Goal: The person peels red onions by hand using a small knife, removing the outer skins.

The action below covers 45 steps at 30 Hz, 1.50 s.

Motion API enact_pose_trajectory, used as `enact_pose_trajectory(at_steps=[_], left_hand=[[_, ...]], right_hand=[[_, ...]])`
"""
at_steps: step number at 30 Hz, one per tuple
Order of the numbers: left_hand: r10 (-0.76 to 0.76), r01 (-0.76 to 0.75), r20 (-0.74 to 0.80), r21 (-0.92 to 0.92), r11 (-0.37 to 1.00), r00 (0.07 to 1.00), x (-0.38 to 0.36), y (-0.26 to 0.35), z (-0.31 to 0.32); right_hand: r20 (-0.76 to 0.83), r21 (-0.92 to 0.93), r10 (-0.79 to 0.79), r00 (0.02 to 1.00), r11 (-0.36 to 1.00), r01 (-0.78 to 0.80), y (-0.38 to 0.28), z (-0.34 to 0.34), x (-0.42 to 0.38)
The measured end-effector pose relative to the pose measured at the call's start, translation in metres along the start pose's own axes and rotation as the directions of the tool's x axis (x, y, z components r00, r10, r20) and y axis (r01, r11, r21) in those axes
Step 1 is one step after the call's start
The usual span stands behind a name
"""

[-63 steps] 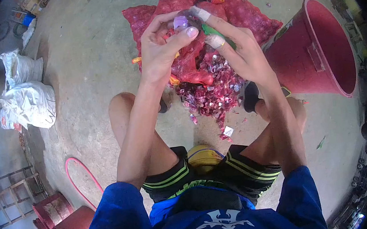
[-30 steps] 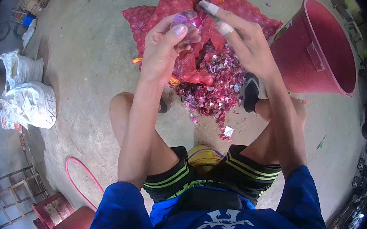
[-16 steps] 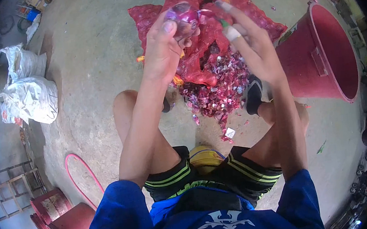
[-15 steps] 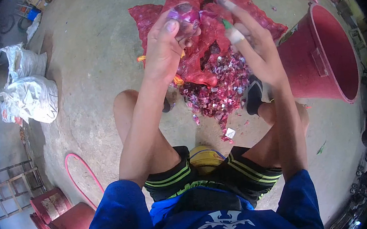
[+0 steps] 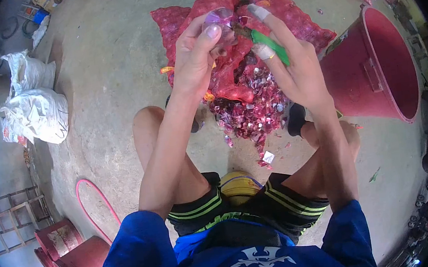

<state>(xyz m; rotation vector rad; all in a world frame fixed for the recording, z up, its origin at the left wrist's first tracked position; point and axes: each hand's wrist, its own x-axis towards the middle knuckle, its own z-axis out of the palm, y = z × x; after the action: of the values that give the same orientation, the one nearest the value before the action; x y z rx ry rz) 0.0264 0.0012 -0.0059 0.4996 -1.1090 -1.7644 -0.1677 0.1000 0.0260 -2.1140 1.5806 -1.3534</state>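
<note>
Up in front of me, my left hand (image 5: 193,62) is closed around a purple-red onion (image 5: 219,17), thumb on its near side. My right hand (image 5: 298,64) grips a small knife with a green handle (image 5: 274,48). Light wraps cover the tips of its thumb and index finger. The blade end points at the onion and is blurred and partly lost against the bags behind. Below the hands, a heap of onion skins and trimmings (image 5: 251,114) lies on the floor between my feet.
Red mesh sacks of onions (image 5: 295,13) lie just beyond the heap. A large red tub (image 5: 349,77) is tilted at my right. White sacks (image 5: 39,112) stand to the left, with red buckets (image 5: 84,259) and a pink hose (image 5: 97,192) lower down. I sit over something yellow (image 5: 238,187).
My right hand has turned, so the knife's green handle now shows fully, and its blade end is nearer the onion. My left hand has shifted slightly right with the onion.
</note>
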Motion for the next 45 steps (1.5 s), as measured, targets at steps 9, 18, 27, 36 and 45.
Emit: enact_pose_trajectory(at_steps=[9, 18, 27, 36, 45], left_hand=[[-0.038, 0.036, 0.014, 0.110, 0.993, 0.999, 0.004, -0.001, -0.004], [-0.117, 0.105, 0.077, 0.150, 0.983, 0.990, 0.001, 0.002, -0.004], [-0.022, 0.027, 0.190, -0.026, 0.999, 0.982, 0.000, -0.006, 0.005], [-0.124, 0.138, 0.147, -0.091, 0.986, 0.981, 0.001, -0.015, 0.006], [-0.051, 0.063, 0.075, -0.171, 0.983, 0.996, 0.001, -0.010, 0.000]], right_hand=[[0.225, 0.388, 0.244, 0.943, 0.865, -0.317, 0.002, -0.010, 0.000], [0.052, 0.207, -0.100, 0.994, 0.974, 0.087, 0.018, -0.003, 0.005], [0.001, 0.412, 0.182, 0.983, 0.896, -0.166, 0.019, 0.004, 0.006], [0.024, 0.375, 0.289, 0.957, 0.885, -0.277, 0.040, 0.006, 0.008], [0.186, 0.576, 0.291, 0.939, 0.742, -0.344, 0.025, -0.009, 0.004]])
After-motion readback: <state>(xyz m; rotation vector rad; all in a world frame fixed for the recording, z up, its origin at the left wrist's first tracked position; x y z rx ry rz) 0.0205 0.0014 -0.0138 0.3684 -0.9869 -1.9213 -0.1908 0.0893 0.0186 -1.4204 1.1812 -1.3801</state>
